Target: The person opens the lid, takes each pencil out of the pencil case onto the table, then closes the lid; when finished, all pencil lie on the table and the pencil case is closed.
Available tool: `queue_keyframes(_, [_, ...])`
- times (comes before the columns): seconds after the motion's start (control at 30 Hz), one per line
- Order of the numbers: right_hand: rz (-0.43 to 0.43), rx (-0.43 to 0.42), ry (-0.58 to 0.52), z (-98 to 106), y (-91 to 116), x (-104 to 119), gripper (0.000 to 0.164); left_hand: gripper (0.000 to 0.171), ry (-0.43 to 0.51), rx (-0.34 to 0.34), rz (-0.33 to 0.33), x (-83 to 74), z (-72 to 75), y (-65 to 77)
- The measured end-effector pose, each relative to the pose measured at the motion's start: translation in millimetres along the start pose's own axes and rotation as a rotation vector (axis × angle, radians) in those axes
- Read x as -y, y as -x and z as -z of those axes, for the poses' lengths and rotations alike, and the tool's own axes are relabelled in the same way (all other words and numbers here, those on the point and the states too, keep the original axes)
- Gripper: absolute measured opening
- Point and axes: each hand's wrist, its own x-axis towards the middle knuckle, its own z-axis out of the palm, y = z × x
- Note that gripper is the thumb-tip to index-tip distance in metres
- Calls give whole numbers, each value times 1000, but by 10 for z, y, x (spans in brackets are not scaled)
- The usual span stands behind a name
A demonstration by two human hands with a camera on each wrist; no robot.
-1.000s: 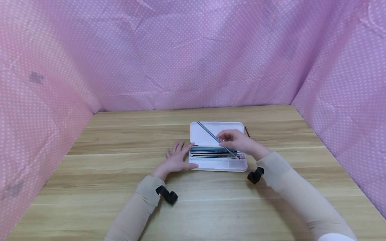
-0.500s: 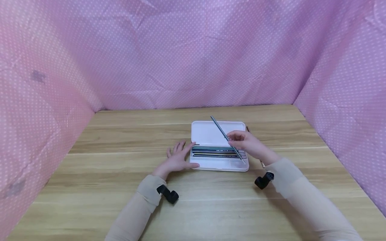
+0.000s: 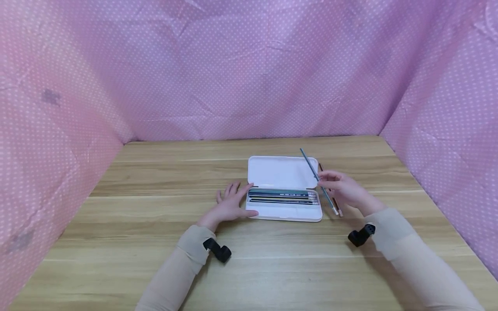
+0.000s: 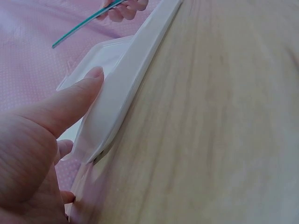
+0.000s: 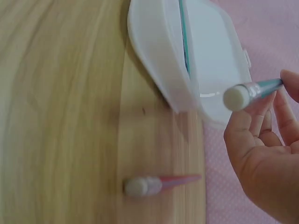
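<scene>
Our right grip (image 3: 343, 188) pinches a teal eraser-tipped pencil (image 3: 310, 166), a red pencil (image 5: 159, 185) below it. Our spread left grip (image 3: 227, 209) touches the pencil case (image 3: 280, 172)

Head view: bright, diffuse light, the cloth (image 3: 249, 77) palest at upper left and deeper in tone at right. A mild sheen whitens the surface (image 3: 280, 268) toward the front; a soft shadow lies beside my right sleeve (image 3: 420, 259). Lettering on the pencils (image 3: 285, 195) is too small to read. Wrist views: dimmer, hazier. At left, my left hand (image 4: 35, 154) is partly shaded. At right, the red pencil (image 5: 166, 184) is blurred, and the case (image 5: 217, 51) casts a soft-edged shadow.
</scene>
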Motion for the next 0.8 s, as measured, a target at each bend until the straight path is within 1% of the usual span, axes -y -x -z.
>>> queue_keyframes(0.1, [-5, -13, -54, 107, 20, -46, 27, 90, -2, 3, 3, 0, 2, 1])
queue_keyframes(0.17, [-11, -28, -71, 166, 29, -73, 29, 90, -3, 5, 3, 0, 1, 0])
queue_keyframes(0.33, [-26, -32, -121, 271, 15, -126, 29, 91, -2, -1, 4, 3, 0, -2])
queue_keyframes(0.47, [-46, -65, -104, 354, -3, -155, 24, 90, 2, -8, 5, 9, -2, -1])
queue_keyframes(0.53, [-79, -98, -51, 396, -3, -166, 17, 91, 2, -8, 3, 13, -4, -3])
queue_keyframes(0.6, [-130, -123, -11, 435, -1, -178, 11, 91, 3, -9, 1, 17, -5, -8])
queue_keyframes(0.73, [-247, -150, 15, 501, 4, -194, 16, 91, 4, -5, -1, 16, -5, -14])
queue_keyframes(0.8, [-272, -157, 17, 527, 3, -203, 17, 91, 3, -2, -2, 12, -3, -14])
